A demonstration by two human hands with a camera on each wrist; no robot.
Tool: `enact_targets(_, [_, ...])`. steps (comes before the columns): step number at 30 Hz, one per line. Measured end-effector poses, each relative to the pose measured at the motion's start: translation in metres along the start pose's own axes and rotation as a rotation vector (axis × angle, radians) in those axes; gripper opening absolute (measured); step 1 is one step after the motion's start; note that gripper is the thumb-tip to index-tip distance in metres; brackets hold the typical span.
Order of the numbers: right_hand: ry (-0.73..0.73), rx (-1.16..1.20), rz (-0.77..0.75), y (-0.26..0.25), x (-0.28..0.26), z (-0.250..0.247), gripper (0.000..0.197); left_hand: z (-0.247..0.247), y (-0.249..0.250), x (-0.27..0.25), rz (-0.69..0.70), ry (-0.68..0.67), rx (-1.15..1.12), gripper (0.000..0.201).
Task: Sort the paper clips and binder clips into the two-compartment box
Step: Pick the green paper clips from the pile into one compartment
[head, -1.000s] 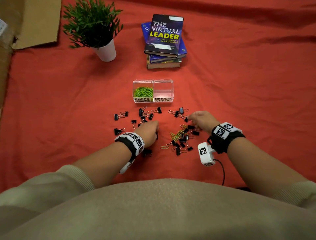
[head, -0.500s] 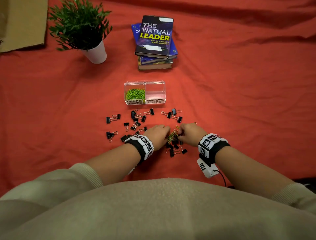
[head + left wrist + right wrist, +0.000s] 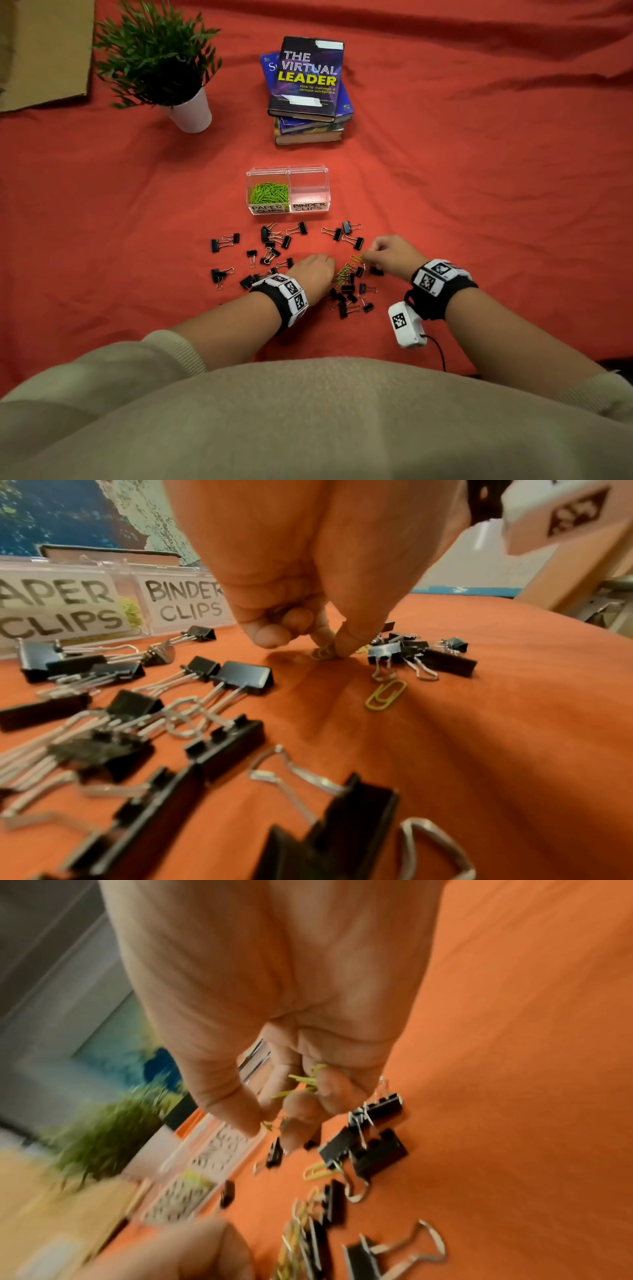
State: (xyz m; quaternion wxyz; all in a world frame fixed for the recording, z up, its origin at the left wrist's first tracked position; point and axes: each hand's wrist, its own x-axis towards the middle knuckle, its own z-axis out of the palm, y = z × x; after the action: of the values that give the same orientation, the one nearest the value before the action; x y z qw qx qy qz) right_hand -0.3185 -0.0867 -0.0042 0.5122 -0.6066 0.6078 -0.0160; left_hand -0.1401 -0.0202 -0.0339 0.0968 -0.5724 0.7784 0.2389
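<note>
A clear two-compartment box [image 3: 254,178] stands on the red cloth. Green paper clips [image 3: 269,193] fill its left part, labelled PAPER CLIPS; the BINDER CLIPS part looks bare. Black binder clips [image 3: 356,242] lie scattered in front of it, around a small heap of yellow-green paper clips [image 3: 342,274]. My left hand [image 3: 330,270] reaches down onto that heap; in the left wrist view its thumb and fingertip [image 3: 329,647] pinch a paper clip [image 3: 320,654] against the cloth. My right hand [image 3: 368,255] hovers just right of the heap, its curled fingers [image 3: 301,1107] holding a few paper clips [image 3: 301,1081].
A potted plant [image 3: 164,68] and a stack of books [image 3: 308,85] stand behind the box. Cardboard [image 3: 44,51] lies at the far left. A loose paper clip [image 3: 385,695] lies near my left hand. Bare red cloth stretches to the right.
My right hand has drawn back to the right from the heap with paper clips in its fingers. My left hand stays on the heap.
</note>
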Motion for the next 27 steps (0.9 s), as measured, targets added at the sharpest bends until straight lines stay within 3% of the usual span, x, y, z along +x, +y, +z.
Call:
enact_targets(5, [-0.069, 0.317, 0.044, 0.004, 0.009, -0.017, 0.016, -0.005, -0.007, -0.006, -0.07, 0.036, -0.187, 0.019])
enact_targets(12, [-0.141, 0.238, 0.056, -0.004, 0.015, -0.014, 0.029, -0.023, -0.023, -0.011, -0.195, 0.086, -0.576, 0.009])
enact_targets(17, [-0.167, 0.157, 0.065, -0.006, 0.021, -0.007, 0.029, -0.029, -0.027, -0.006, -0.288, 0.11, -0.841, 0.023])
enact_targets(23, [-0.185, 0.312, 0.026, -0.007, 0.022, -0.008, 0.025, -0.035, -0.031, -0.005, -0.36, 0.158, -1.064, 0.036])
enact_targets(27, [-0.161, 0.421, 0.113, -0.012, 0.02, -0.008, 0.026, -0.035, -0.03, -0.007, -0.41, 0.06, -1.101, 0.033])
